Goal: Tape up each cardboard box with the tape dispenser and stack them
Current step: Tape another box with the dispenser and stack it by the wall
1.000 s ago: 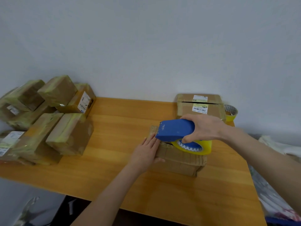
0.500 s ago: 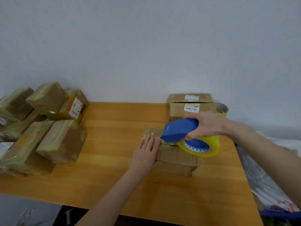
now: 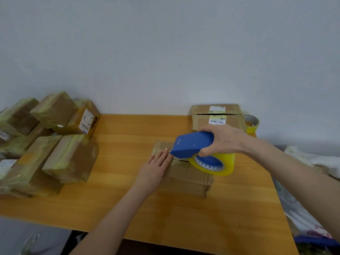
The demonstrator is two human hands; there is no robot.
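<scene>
A flat, worn cardboard box point(image 3: 185, 178) lies in the middle of the wooden table point(image 3: 128, 208). My left hand point(image 3: 154, 171) presses flat on the box's left part, fingers straight. My right hand point(image 3: 223, 139) grips the blue tape dispenser point(image 3: 191, 144), whose yellowish tape roll point(image 3: 214, 163) sits over the box top. The dispenser's nose touches the box beside my left fingertips. Behind it stands a second cardboard box point(image 3: 217, 116) with white labels and an open slit along its top.
A pile of several taped boxes point(image 3: 51, 144) fills the table's left side. A spare tape roll point(image 3: 252, 123) sits at the back right by the wall. Plastic bags point(image 3: 303, 208) lie off the table's right edge.
The dispenser has shifted slightly rightward along the box top. My left hand stays flat on the box. The camera has tilted and moved a little closer.
</scene>
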